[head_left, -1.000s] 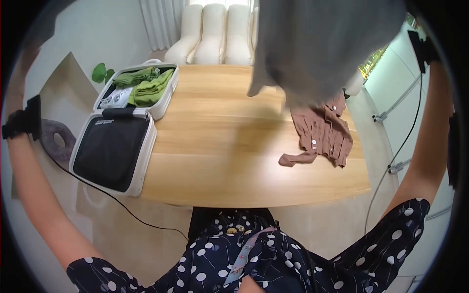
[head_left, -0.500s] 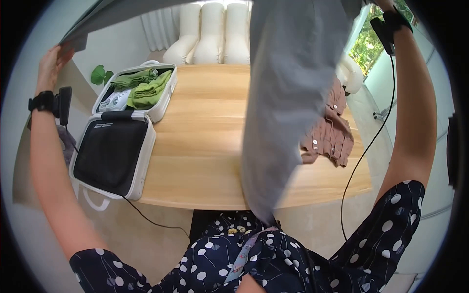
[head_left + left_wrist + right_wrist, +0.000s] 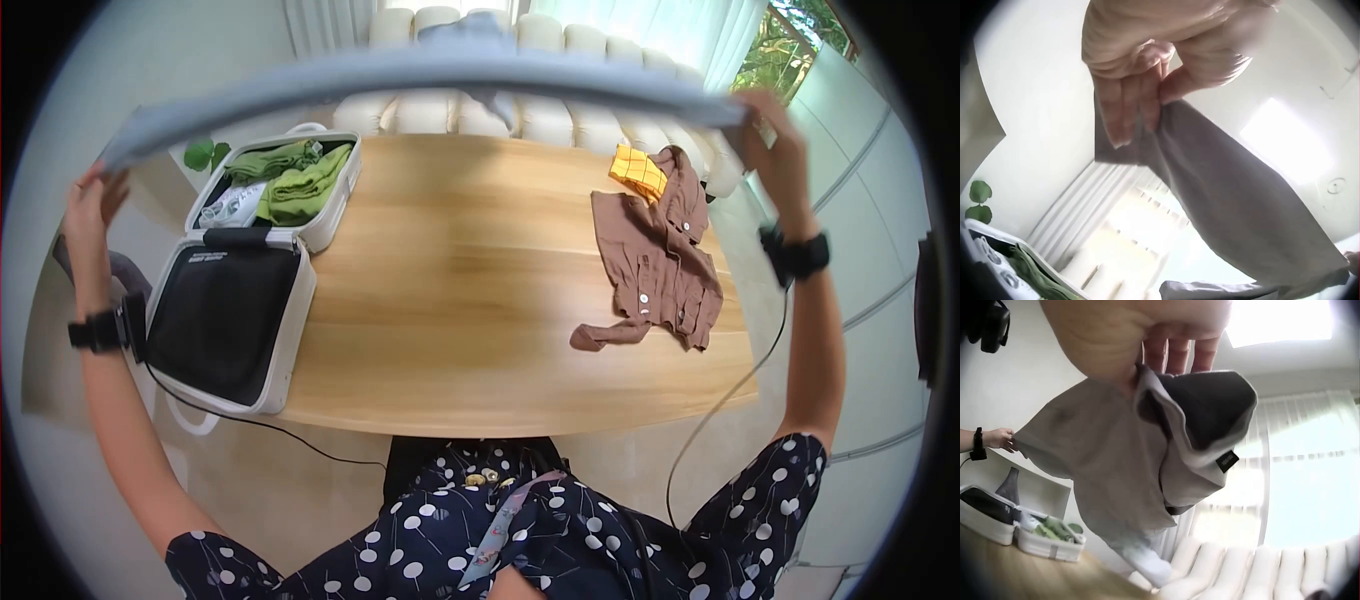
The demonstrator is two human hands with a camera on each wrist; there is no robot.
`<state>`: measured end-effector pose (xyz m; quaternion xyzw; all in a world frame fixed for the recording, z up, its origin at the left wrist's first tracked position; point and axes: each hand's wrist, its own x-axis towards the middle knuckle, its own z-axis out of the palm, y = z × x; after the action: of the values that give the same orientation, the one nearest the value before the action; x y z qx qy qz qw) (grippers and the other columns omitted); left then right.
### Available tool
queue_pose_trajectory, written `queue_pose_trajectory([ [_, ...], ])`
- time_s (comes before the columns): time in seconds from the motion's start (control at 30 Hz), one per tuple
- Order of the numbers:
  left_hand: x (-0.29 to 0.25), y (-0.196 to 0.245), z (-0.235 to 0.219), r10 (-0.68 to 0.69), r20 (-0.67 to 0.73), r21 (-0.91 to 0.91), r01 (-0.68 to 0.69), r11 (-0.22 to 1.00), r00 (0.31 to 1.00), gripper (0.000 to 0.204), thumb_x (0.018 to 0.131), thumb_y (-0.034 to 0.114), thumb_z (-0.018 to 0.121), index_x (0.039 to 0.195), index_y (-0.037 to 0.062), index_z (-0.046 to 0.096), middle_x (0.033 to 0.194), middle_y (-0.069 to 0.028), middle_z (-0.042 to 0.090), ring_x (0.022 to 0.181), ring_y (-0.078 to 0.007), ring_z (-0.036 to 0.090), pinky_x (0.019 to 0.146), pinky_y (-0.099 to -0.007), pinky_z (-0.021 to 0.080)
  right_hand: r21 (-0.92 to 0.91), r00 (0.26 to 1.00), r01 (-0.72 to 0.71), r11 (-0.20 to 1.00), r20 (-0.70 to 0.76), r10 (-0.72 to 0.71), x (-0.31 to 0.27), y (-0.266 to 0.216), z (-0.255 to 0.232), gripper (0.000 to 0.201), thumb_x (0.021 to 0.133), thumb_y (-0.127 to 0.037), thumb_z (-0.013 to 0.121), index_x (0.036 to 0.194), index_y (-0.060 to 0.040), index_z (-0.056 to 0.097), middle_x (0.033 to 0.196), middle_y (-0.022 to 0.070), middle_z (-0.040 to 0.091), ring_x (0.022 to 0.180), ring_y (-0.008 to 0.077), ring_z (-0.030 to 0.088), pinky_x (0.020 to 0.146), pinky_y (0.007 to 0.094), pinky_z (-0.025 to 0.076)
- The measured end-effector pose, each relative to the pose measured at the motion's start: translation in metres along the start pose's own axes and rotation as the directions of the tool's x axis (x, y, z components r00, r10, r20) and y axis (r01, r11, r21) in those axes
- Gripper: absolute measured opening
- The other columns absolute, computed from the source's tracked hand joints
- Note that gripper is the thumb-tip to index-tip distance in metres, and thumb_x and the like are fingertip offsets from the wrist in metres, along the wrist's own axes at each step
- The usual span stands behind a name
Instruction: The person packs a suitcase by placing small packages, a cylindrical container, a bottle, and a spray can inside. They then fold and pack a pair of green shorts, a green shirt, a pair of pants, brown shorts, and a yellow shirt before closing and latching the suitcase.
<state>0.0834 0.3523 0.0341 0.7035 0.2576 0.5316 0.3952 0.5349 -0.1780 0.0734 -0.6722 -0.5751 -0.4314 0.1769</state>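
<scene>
The head view is taking in the whole tabletop, the light wooden table (image 3: 450, 330) carrying a brown buttoned garment (image 3: 655, 260) toward its right side, with a yellow checked cloth (image 3: 638, 172) touching the garment's far end; neither wrist view is catching those two pieces clearly. An open white suitcase (image 3: 297, 345) is resting at the left side, green clothes (image 3: 300, 190) lying in its far half, and the right wrist view is showing it from across the table. That same view is revealing what the head view is leaving out: a black label (image 3: 1227, 461) on the grey garment (image 3: 1116, 450) and a gaping, dark-looking opening near it. From the head, the grey garment is appearing only as a narrow, blurred band. It is spanning the space between both hands, raised above the table and in front of the pale sofa (image 3: 430, 118). The left hand (image 3: 1172, 56) is pinching one end, its fingers fairly straight and the cloth caught between them and the thumb. The right hand (image 3: 1147, 325) is gripping the other end, thumb on the near side and fingers behind, while the fabric is hanging below it and stretching toward the left hand.
</scene>
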Motion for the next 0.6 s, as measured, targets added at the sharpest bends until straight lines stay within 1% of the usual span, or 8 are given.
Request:
queue_pose_trajectory([
  [0.1,-0.047,-0.029,-0.033,-0.094,0.352,0.250,0.003,0.968,0.931,0.019,0.097,0.013,0.049,0.112,0.0014,0.054,0.095,-0.0070,0.063,0.095,-0.0146,0.063,0.086,-0.0271,0.050,0.237,0.919,-0.076,0.969,0.394,-0.024,-0.081,-0.038,0.025,0.017,0.074,0.003,0.061,0.089,-0.0036,0.063,0.087,0.0093,0.061,0.082,0.0279,0.059,0.074,0.0359,0.050],
  [0.23,-0.109,0.004,-0.024,-0.218,0.438,0.441,0.003,0.897,0.872,0.015,0.096,0.007,0.048,0.107,0.0009,0.055,0.090,-0.0018,0.060,0.082,-0.0061,0.056,0.077,-0.0205,0.045,0.349,0.705,-0.200,0.916,0.700,-0.112,-0.131,-0.071,0.024,0.023,0.066,0.007,0.063,0.087,-0.0031,0.067,0.090,0.0077,0.063,0.087,0.0267,0.059,0.076,0.0339,0.049],
  [0.27,-0.118,0.010,-0.020,-0.217,0.424,0.441,0.009,0.898,0.879,0.014,0.095,0.005,0.048,0.106,0.0005,0.054,0.085,-0.0002,0.057,0.078,-0.0051,0.054,0.074,-0.0196,0.043,0.353,0.696,-0.210,0.912,0.709,-0.114,-0.133,-0.071,0.024,0.023,0.066,0.007,0.063,0.087,-0.0031,0.067,0.090,0.0077,0.063,0.087,0.0267,0.059,0.076,0.0339,0.049],
  [0.4,-0.119,0.006,-0.018,-0.164,0.405,0.410,-0.018,0.912,0.900,0.013,0.093,0.003,0.049,0.105,0.0002,0.054,0.078,0.0020,0.054,0.073,-0.0040,0.051,0.071,-0.0185,0.041,0.253,0.762,-0.322,0.913,0.641,0.091,-0.141,-0.066,0.025,0.024,0.072,0.005,0.059,0.093,-0.0048,0.065,0.090,0.0108,0.063,0.086,0.0307,0.061,0.076,0.0383,0.050],
  [0.47,-0.089,-0.014,-0.042,-0.184,0.424,0.410,-0.006,0.912,0.887,0.014,0.093,0.002,0.048,0.106,0.0012,0.055,0.084,-0.0016,0.061,0.079,-0.0046,0.055,0.073,-0.0182,0.043,0.212,0.830,-0.320,0.923,0.533,0.166,-0.137,-0.044,0.032,0.028,0.076,0.004,0.058,0.101,-0.0057,0.063,0.096,0.0133,0.064,0.091,0.0331,0.061,0.079,0.0381,0.050],
  [0.53,-0.056,-0.010,-0.046,-0.117,0.263,0.378,0.009,0.926,0.958,0.020,0.093,0.004,0.048,0.112,0.0005,0.055,0.100,-0.0088,0.065,0.090,-0.0101,0.061,0.080,-0.0228,0.047,0.129,0.913,-0.298,0.946,0.326,0.244,-0.115,0.001,0.037,0.026,0.084,-0.001,0.055,0.109,-0.0066,0.060,0.099,0.0167,0.064,0.089,0.0368,0.062,0.077,0.0380,0.050],
  [0.57,-0.040,-0.002,-0.041,-0.057,0.145,0.282,0.014,0.959,0.988,0.024,0.094,0.007,0.047,0.115,-0.0016,0.054,0.107,-0.0126,0.064,0.098,-0.0148,0.061,0.085,-0.0267,0.048,-0.030,0.887,-0.394,0.919,0.250,0.389,-0.090,0.022,0.028,0.023,0.090,-0.010,0.053,0.111,-0.0070,0.059,0.095,0.0180,0.065,0.085,0.0378,0.063,0.074,0.0381,0.051],
  [0.6,-0.026,0.012,-0.039,0.001,0.007,0.179,-0.003,0.984,1.000,0.028,0.094,0.009,0.045,0.118,-0.0037,0.053,0.114,-0.0163,0.062,0.105,-0.0196,0.061,0.091,-0.0307,0.049,-0.139,0.935,-0.329,0.934,0.094,0.343,-0.052,0.040,0.007,0.026,0.092,-0.016,0.053,0.115,-0.0064,0.062,0.094,0.0169,0.067,0.082,0.0251,0.067,0.072,0.0356,0.051],
])
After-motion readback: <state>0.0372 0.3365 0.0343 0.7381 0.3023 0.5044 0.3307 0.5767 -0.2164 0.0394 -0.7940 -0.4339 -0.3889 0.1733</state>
